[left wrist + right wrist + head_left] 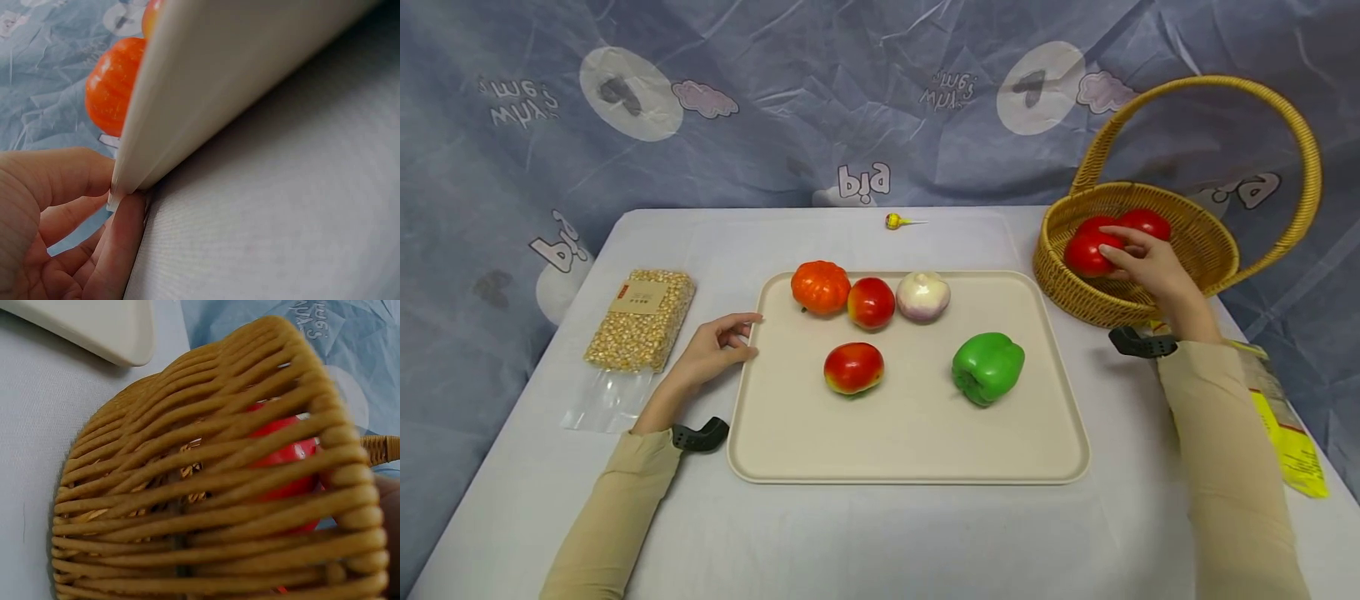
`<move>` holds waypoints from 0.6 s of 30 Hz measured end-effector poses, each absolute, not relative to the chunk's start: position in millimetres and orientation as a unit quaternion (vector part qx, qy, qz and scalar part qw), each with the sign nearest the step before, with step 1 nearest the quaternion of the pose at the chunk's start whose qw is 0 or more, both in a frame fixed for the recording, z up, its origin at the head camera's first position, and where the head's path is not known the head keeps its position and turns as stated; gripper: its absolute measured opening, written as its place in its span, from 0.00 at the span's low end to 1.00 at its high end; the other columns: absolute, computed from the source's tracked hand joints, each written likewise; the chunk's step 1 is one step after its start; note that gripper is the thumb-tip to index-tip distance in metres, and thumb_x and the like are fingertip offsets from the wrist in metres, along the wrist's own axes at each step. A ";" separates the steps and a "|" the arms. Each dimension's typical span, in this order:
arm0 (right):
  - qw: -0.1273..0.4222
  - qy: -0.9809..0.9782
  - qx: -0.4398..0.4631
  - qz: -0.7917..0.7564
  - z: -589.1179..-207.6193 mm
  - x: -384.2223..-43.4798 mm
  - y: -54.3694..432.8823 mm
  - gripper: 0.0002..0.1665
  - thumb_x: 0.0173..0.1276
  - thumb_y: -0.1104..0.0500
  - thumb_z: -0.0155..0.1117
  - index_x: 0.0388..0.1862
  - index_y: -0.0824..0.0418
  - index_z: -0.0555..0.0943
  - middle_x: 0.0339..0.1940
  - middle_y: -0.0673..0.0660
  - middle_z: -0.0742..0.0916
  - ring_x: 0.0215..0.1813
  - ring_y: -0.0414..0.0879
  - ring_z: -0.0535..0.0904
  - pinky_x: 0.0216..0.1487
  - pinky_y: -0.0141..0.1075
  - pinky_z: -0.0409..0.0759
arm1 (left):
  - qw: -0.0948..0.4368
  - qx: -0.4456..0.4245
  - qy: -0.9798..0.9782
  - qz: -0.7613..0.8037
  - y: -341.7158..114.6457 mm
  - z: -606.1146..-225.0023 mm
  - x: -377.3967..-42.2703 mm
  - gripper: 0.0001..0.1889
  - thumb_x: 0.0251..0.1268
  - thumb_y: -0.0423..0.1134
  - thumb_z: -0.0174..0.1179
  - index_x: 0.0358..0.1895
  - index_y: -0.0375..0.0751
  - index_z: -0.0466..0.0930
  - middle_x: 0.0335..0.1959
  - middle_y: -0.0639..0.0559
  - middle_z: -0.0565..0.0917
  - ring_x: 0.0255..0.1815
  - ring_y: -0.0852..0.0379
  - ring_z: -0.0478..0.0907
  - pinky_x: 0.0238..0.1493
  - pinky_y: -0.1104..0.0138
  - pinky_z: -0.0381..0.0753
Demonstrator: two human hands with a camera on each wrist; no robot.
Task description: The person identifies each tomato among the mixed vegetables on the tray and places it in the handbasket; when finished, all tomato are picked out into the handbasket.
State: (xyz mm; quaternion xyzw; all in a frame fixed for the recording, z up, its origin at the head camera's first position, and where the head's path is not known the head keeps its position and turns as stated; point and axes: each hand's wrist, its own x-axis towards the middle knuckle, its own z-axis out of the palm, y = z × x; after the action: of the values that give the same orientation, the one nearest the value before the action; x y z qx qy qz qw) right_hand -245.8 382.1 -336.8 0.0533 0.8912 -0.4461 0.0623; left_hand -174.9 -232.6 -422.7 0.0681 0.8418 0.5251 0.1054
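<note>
Right hand (1152,265): fingers curled round a red fruit (1087,255) in the wicker basket (1078,300), right of frame. Best moved vertically, gripped snugly; arched handle (1310,171) and other red fruits (1148,222) crowd it. Left hand (711,348), left of centre, pinches tray (910,450) rim. Pumpkin (821,287), green pepper (988,367) on tray; yellow packet (1298,458) lower right.

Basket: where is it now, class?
In the head view, the basket stands at the table's far right corner, beside the tray, with the right hand on a red fruit inside.
</note>
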 end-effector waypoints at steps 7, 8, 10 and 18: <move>0.068 0.891 0.062 -0.444 -341.7 -257.7 377.8 0.39 0.64 0.38 0.54 0.72 0.48 0.61 0.45 0.45 0.71 0.32 0.30 0.80 0.38 0.21 0.78 | 0.104 0.067 0.841 0.526 -233.3 -423.4 -175.2 0.28 0.56 0.28 0.60 0.63 0.36 0.69 0.46 0.40 0.72 0.30 0.69 0.73 0.35 0.78 0.73; 0.068 0.890 0.062 -0.447 -342.7 -259.8 378.0 0.39 0.65 0.38 0.54 0.72 0.49 0.61 0.45 0.45 0.70 0.32 0.29 0.80 0.38 0.22 0.78 | 0.104 0.068 0.841 0.527 -233.5 -423.6 -175.2 0.28 0.56 0.28 0.60 0.63 0.35 0.69 0.46 0.40 0.72 0.30 0.69 0.73 0.35 0.78 0.73; 0.066 0.888 0.062 -0.451 -344.3 -263.5 378.5 0.39 0.65 0.39 0.54 0.72 0.50 0.61 0.46 0.46 0.70 0.31 0.29 0.80 0.38 0.23 0.79 | 0.103 0.069 0.840 0.528 -233.6 -423.9 -175.2 0.28 0.56 0.28 0.60 0.63 0.35 0.69 0.46 0.40 0.72 0.30 0.70 0.73 0.35 0.78 0.73; 0.070 0.893 0.065 -0.439 -347.4 -274.3 380.8 0.42 0.65 0.40 0.53 0.73 0.57 0.58 0.48 0.49 0.69 0.32 0.25 0.75 0.38 0.22 0.79 | 0.105 0.067 0.842 0.526 -232.8 -423.3 -175.3 0.28 0.56 0.28 0.60 0.63 0.36 0.69 0.46 0.40 0.72 0.30 0.69 0.73 0.34 0.77 0.73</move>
State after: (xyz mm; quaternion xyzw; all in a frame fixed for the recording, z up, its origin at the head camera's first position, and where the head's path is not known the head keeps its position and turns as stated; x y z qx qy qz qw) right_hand -274.3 380.8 -347.4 0.0645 0.8933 -0.4392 0.0699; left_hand -175.3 -232.8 -423.3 0.0671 0.8415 0.5256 0.1051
